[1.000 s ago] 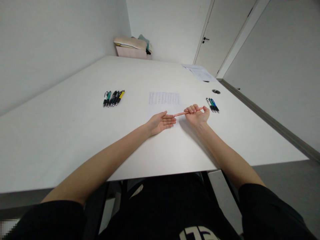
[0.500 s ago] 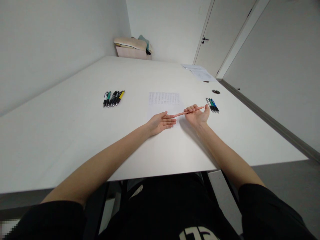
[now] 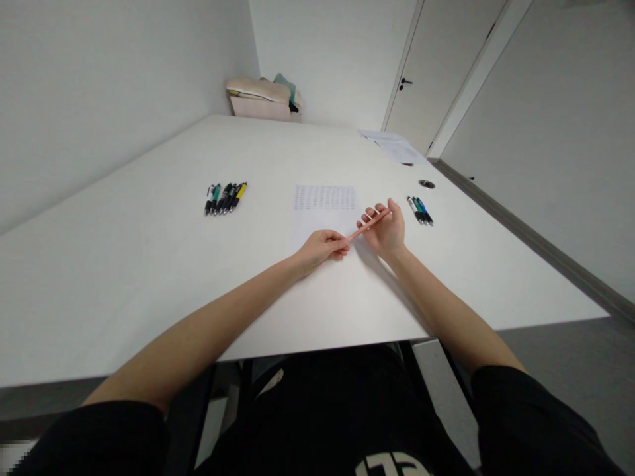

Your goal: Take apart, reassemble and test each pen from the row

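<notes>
A slim pink pen [image 3: 368,225] is held at a slant between my two hands, above the lower part of a printed sheet [image 3: 325,218]. My left hand [image 3: 321,250] pinches its lower left end between thumb and fingers. At the other end, my right hand [image 3: 387,231] is turned palm up, with its thumb against the pen's tip and its curled fingers behind the shaft. Whether the pen has a cap or a point cannot be made out.
A row of several pens [image 3: 225,198] lies on the left of the white table [image 3: 149,264]. Another small group of pens [image 3: 420,211] lies to the right, near a round metal table fitting [image 3: 426,184]. More papers [image 3: 394,145] rest at the far right edge.
My left hand has gone from flat, outstretched fingers to a pinch on the pen's end. My right thumb has closed in on the other end, and the pen slants more steeply.
</notes>
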A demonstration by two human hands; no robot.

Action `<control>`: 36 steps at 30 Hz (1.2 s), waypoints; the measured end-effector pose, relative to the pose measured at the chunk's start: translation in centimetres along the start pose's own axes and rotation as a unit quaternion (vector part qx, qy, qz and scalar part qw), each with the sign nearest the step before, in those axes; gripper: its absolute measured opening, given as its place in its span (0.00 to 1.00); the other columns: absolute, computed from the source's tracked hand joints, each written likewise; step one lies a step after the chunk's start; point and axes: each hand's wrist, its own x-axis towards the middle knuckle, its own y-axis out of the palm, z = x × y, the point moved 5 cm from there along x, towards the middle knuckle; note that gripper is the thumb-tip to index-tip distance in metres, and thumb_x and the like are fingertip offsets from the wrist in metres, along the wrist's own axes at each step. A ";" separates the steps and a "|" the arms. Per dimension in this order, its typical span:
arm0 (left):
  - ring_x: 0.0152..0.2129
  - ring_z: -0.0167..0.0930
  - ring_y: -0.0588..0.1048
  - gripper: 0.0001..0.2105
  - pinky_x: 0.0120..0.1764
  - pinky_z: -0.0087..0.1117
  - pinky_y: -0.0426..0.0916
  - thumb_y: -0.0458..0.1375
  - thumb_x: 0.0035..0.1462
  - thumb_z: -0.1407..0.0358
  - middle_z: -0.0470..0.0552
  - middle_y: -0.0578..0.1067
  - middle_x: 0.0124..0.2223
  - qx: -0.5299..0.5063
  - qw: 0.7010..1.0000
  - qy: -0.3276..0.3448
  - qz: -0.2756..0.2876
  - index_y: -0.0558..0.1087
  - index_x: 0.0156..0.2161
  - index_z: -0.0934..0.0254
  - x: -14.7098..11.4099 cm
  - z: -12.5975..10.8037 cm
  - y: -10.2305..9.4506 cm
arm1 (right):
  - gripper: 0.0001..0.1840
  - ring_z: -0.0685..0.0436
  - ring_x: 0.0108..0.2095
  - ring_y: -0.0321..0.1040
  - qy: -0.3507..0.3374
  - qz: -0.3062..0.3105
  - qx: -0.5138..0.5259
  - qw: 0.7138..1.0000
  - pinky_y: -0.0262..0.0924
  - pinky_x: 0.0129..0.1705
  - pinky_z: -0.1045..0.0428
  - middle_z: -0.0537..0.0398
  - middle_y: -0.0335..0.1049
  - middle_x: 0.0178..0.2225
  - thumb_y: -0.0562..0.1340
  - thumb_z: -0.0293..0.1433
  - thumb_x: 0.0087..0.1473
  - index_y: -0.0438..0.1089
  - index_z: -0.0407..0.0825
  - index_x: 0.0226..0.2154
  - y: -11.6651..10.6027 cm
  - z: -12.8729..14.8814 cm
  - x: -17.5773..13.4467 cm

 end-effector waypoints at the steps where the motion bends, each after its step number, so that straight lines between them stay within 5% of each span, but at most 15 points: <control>1: 0.23 0.25 0.72 0.03 0.32 0.29 0.66 0.59 0.51 0.73 0.53 0.74 0.27 -0.003 1.000 0.002 -0.002 0.71 0.28 0.71 0.0 0.0 0.0 | 0.14 0.52 0.22 0.60 0.007 -0.005 -0.020 1.000 0.62 0.28 0.53 0.64 0.61 0.21 0.59 0.41 0.47 0.55 0.51 0.23 0.0 -0.3 0.0; 7: 0.23 0.23 0.71 0.04 0.31 0.25 0.65 0.58 0.53 0.72 0.51 0.73 0.27 -0.082 0.996 -0.003 -0.022 0.72 0.28 0.71 0.0 -0.1 -0.6 | 0.17 0.54 0.26 0.65 -0.016 0.048 -0.174 0.984 0.61 0.27 0.57 0.68 0.66 0.27 0.65 0.31 0.39 0.61 0.54 0.35 0.3 -2.2 -0.4; 14: 0.23 0.23 0.72 0.03 0.31 0.26 0.65 0.59 0.53 0.71 0.52 0.74 0.27 -0.071 0.997 0.000 -0.019 0.72 0.30 0.71 -0.1 -0.1 -0.5 | 0.15 0.54 0.26 0.67 -0.044 0.041 -0.171 0.983 0.62 0.28 0.57 0.65 0.68 0.24 0.66 0.33 0.41 0.64 0.50 0.34 0.0 -2.8 -0.6; 18: 0.23 0.24 0.72 0.06 0.29 0.26 0.66 0.59 0.53 0.67 0.53 0.74 0.28 -0.043 0.999 0.002 -0.022 0.73 0.33 0.70 -0.3 -0.7 -0.4 | 0.17 0.54 0.24 0.68 -0.039 0.061 -0.199 0.977 0.63 0.29 0.56 0.63 0.68 0.23 0.66 0.35 0.42 0.65 0.49 0.36 -0.3 -1.6 0.0; 22: 0.21 0.24 0.70 0.07 0.27 0.25 0.65 0.58 0.52 0.66 0.51 0.73 0.26 0.039 0.997 0.048 -0.054 0.73 0.30 0.69 -0.6 -2.6 -1.8 | 0.15 0.52 0.23 0.68 -0.046 0.077 -0.327 0.941 0.64 0.28 0.54 0.61 0.68 0.21 0.66 0.35 0.43 0.66 0.48 0.36 -1.8 2.2 1.7; 25: 0.18 0.23 0.68 0.09 0.23 0.24 0.61 0.58 0.51 0.64 0.49 0.71 0.23 0.145 0.981 0.091 -0.088 0.72 0.25 0.68 -0.7 -3.7 -4.2 | 0.14 0.51 0.22 0.67 -0.094 0.024 -0.517 0.850 0.64 0.28 0.53 0.58 0.69 0.24 0.65 0.32 0.44 0.69 0.46 0.36 -4.2 6.4 3.3; 30: 0.16 0.23 0.63 0.11 0.21 0.25 0.57 0.58 0.49 0.61 0.46 0.67 0.19 0.227 0.949 0.151 -0.157 0.69 0.23 0.66 -0.9 -3.5 -8.9 | 0.18 0.44 0.33 0.70 -0.120 -0.095 -0.816 0.558 0.62 0.41 0.47 0.50 0.73 0.29 0.65 0.30 0.43 0.70 0.43 0.40 -7.6 11.4 5.0; 33: 0.14 0.22 0.61 0.11 0.19 0.25 0.54 0.56 0.49 0.60 0.44 0.65 0.17 0.245 0.933 0.165 -0.205 0.68 0.23 0.65 -1.0 -2.7 -10.8 | 0.19 0.41 0.36 0.71 -0.097 -0.137 -0.859 0.483 0.61 0.41 0.48 0.47 0.74 0.32 0.65 0.31 0.43 0.70 0.43 0.41 -8.9 12.1 6.0; 36: 0.13 0.23 0.60 0.11 0.19 0.25 0.54 0.55 0.49 0.59 0.42 0.63 0.16 0.275 0.923 0.170 -0.209 0.68 0.23 0.64 -1.2 -2.3 -11.1 | 0.16 0.39 0.38 0.71 -0.065 -0.158 -0.877 0.449 0.61 0.39 0.49 0.42 0.74 0.33 0.65 0.31 0.44 0.72 0.43 0.38 -9.8 11.6 7.0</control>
